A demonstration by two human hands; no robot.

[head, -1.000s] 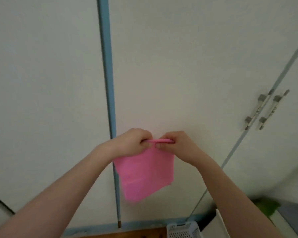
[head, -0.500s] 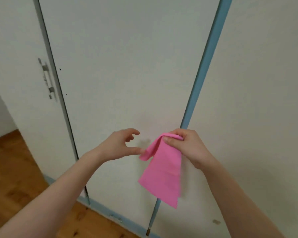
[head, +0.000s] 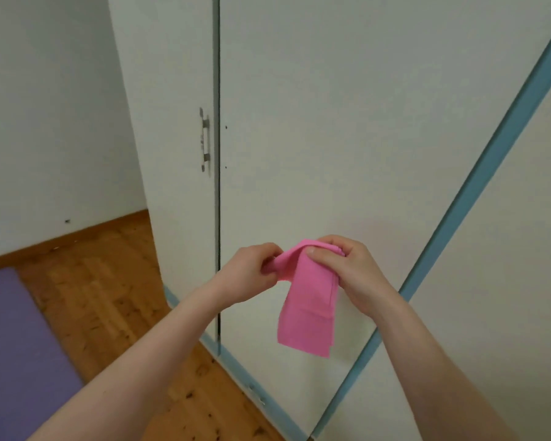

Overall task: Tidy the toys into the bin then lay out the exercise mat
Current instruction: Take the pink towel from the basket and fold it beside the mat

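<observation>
Since half a second back, the left hand (head: 252,271) closed back in and pinched the folded pink cloth (head: 306,300) again, and the view swung left.

Head view: both hands gripped the cloth's top, right hand (head: 347,272) with thumb pressed over the fold, the rest hanging loose in front of the white wardrobe (head: 299,122). Purple exercise mat (head: 10,345) lay flat on the wood floor (head: 109,297), far left, well apart from the hands.
</observation>
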